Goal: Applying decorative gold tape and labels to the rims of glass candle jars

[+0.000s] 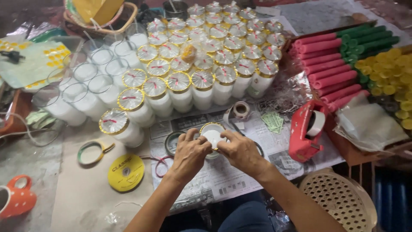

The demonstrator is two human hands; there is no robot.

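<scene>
My left hand (189,155) and my right hand (241,151) both grip one white candle jar with a gold rim (213,134) on the newspaper sheet (223,180). The fingers of both hands press around its top edge. Just beyond it stand many finished jars (202,80), capped with clear wrap, gold trim and red ties. To their left are several uncapped glass jars of white wax (86,101).
A red tape dispenser (305,129) lies right of my hands, a small tape roll (238,110) behind them. A yellow ribbon spool (125,172) and a tape ring (91,153) lie left. Pink and green candles (339,64) fill a box at right. An orange mug (17,199) sits at lower left.
</scene>
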